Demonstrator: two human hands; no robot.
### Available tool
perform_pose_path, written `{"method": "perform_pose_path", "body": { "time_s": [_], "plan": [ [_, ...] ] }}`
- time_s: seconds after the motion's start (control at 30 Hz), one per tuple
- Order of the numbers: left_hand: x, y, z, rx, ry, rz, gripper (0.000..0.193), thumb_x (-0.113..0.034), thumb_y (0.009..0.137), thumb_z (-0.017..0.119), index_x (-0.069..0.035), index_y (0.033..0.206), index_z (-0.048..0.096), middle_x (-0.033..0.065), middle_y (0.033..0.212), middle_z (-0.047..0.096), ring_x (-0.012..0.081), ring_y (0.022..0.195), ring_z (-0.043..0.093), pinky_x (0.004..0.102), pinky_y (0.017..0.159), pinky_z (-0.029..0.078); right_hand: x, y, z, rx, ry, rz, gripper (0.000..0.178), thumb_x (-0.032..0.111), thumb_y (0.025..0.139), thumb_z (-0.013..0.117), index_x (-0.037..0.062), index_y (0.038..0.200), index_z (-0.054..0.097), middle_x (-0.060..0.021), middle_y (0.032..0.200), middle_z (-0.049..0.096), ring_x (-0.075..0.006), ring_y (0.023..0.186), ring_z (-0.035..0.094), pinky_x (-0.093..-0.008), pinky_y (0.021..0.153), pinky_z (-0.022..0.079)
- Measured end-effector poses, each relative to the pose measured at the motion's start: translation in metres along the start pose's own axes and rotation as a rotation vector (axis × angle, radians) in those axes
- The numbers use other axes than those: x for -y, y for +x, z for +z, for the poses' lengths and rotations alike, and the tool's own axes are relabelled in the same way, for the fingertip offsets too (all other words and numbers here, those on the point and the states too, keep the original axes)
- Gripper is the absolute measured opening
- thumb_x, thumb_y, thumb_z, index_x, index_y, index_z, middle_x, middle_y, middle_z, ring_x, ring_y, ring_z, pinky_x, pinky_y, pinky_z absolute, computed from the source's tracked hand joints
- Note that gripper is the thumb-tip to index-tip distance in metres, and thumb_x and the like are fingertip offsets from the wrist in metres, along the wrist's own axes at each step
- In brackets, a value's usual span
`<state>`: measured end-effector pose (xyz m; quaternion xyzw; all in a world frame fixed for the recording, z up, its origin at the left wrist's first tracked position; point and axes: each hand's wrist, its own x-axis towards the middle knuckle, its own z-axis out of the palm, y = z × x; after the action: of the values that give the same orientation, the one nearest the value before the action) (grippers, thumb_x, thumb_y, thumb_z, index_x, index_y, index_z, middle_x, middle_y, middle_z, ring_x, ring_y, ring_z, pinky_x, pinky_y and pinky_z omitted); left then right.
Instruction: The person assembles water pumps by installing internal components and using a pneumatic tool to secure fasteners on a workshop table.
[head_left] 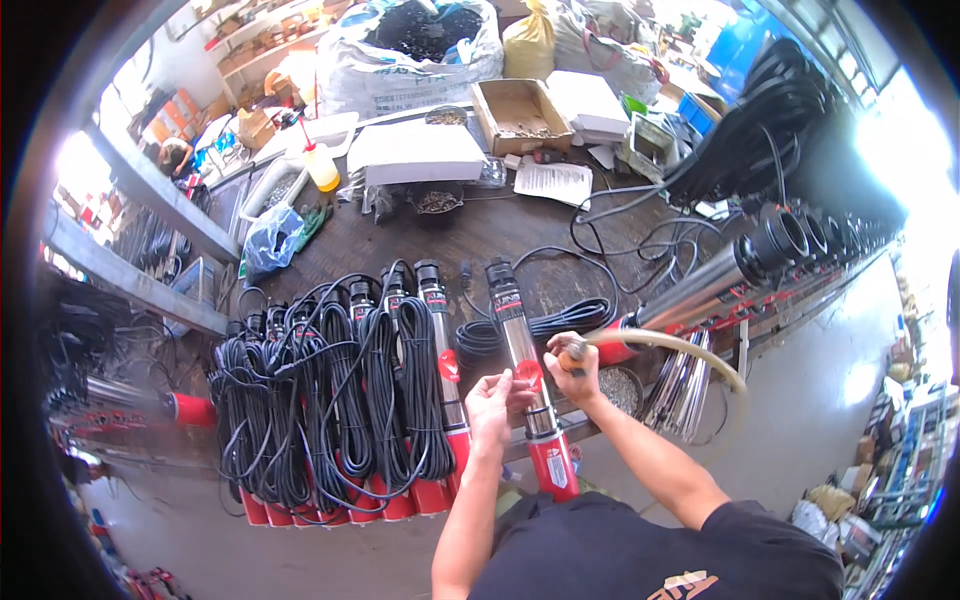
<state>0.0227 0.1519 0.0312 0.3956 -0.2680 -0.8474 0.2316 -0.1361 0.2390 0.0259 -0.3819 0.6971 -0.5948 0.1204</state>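
A slim cylindrical submersible pump (516, 335), steel with a red lower end, lies across the table edge in front of me, its red end pointing at my body. My left hand (492, 405) is at its left side, thumb and fingertips pinched together close to the steel. Whatever they hold, if anything, is too small to make out. On the pump's right, my right hand (576, 375) is closed around an orange-and-dark air tool (572, 356). From the tool a pale yellowish hose (680, 344) arches away to the right. A coiled black cable (570, 318) rests beside the pump.
Several pumps with bundled black cables (338, 390) lie in a row at left. More steel pumps (715, 280) are stacked at right, above thin metal rods (680, 390) and a bowl of small parts (622, 390). A cardboard box (522, 112) and white sacks (410, 65) stand behind.
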Motion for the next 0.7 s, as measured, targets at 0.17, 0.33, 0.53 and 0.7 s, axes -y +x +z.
{"method": "perform_pose_path", "body": {
  "time_s": [0.17,0.33,0.53,0.7],
  "plan": [
    [-0.006,0.012,0.024,0.186,-0.346,-0.196,0.023,-0.023,0.102,0.062,0.0,0.1,0.068,0.0035,0.074,0.063,0.01,0.055,0.053,0.024,0.049,0.044,0.105,0.02,0.001,-0.011,0.762,-0.024,0.022,0.001,0.088,0.054,0.0014,0.109,0.049,-0.0074,0.079,0.056,-0.0153,0.071,0.057,-0.0314,0.071,0.051],
    [-0.027,0.003,0.047,0.364,-0.543,-0.264,0.022,-0.02,0.102,0.061,0.001,0.108,0.066,0.0043,0.08,0.064,0.0103,0.063,0.055,0.023,0.054,0.043,0.144,0.036,0.003,-0.062,0.828,-0.05,0.026,0.004,0.082,0.052,0.0024,0.108,0.05,-0.0059,0.07,0.05,-0.0161,0.065,0.05,-0.0326,0.066,0.048],
    [-0.035,0.006,0.047,0.336,-0.62,-0.279,0.02,-0.017,0.102,0.061,0.001,0.109,0.065,0.0043,0.084,0.065,0.0105,0.068,0.061,0.0232,0.061,0.05,0.13,0.042,0.013,-0.085,0.76,-0.065,0.027,0.014,0.083,0.053,0.0055,0.109,0.05,-0.0025,0.071,0.048,-0.0161,0.067,0.05,-0.0325,0.064,0.046],
    [-0.028,0.038,0.049,0.286,-0.707,-0.341,0.019,-0.019,0.101,0.063,-0.001,0.103,0.067,0.0039,0.081,0.065,0.0098,0.067,0.061,0.0218,0.06,0.051,0.11,0.057,0.025,-0.047,0.684,-0.122,0.025,0.014,0.084,0.054,0.0062,0.108,0.05,-0.0049,0.074,0.049,-0.018,0.07,0.051,-0.0334,0.066,0.046]
  ]
}}
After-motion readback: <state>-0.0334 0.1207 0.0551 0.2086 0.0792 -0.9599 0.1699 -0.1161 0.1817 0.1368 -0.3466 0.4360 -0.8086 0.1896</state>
